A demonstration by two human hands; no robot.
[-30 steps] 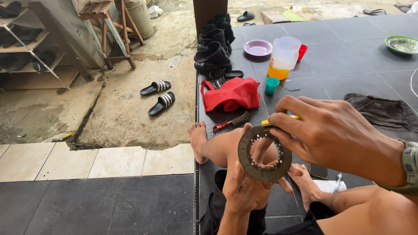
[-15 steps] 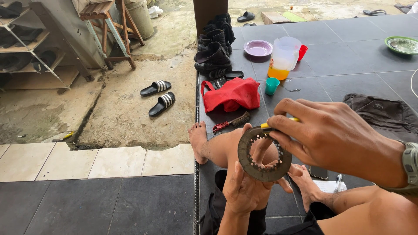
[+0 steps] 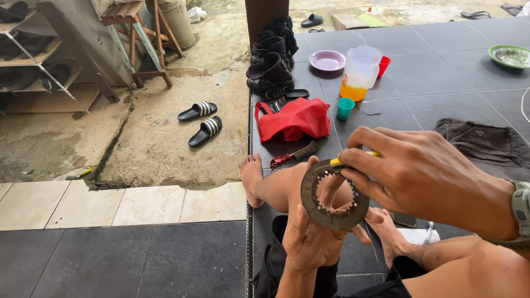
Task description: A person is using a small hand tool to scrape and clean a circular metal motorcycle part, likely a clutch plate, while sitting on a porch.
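Toothed ring plate point(image 3: 334, 194): dark, flat, held upright above bent knee. Left hand point(image 3: 312, 237) grips lower rim from beneath, fingers through centre hole. Right hand point(image 3: 425, 176) pinches yellow-handled tool point(image 3: 338, 161) against upper rim. Red bag point(image 3: 292, 119), small wire brush point(image 3: 295, 154) on dark tiles beyond foot.

Toothed ring point(image 3: 333, 194): dark grey-brown, dull. Tool tip point(image 3: 336, 161) against it: yellow. Cloth bag point(image 3: 293, 118): red. Brush point(image 3: 292, 154): red handle, dark bristles. Small cup point(image 3: 345, 108): teal. Plate point(image 3: 327, 59): purple. Slides point(image 3: 201, 118): black with white stripes. Bowl point(image 3: 509, 56): green. Floor tiles point(image 3: 441, 83): dark grey.
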